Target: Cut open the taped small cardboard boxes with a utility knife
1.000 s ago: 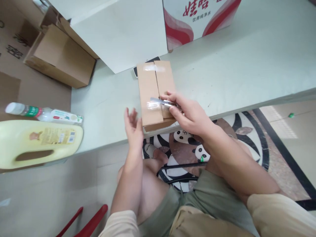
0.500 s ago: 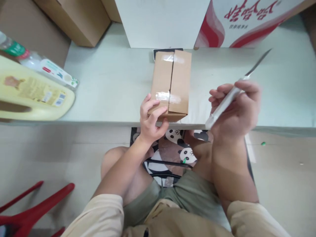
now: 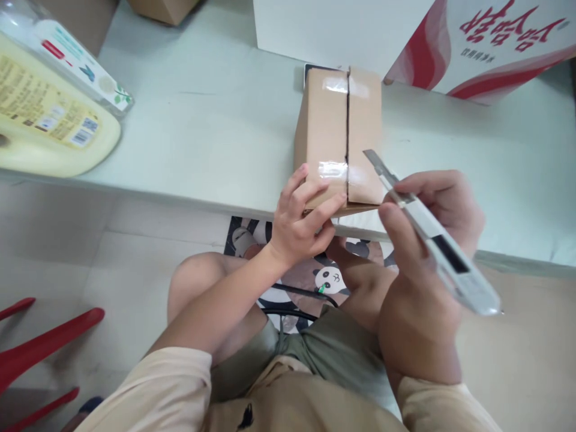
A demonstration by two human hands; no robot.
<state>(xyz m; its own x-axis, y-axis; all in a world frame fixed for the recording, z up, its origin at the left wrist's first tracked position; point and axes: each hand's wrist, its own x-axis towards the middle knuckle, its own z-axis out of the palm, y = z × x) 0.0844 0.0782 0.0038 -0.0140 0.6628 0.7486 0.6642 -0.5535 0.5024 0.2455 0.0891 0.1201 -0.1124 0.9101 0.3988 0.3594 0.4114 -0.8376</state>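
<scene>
The knife (image 3: 425,221) (blade (image 3: 375,164) out) slants diagonally, pointing forward-left toward the box (image 3: 327,126).

The yellow bottle (image 3: 58,141) is cut off by the left edge, its fine print unreadable. A dark flat object (image 3: 314,66) is mostly hidden behind the taped box (image 3: 327,123), whose near left corner is partly covered by the left hand (image 3: 299,223). The white carton (image 3: 319,27) is cropped above.
</scene>
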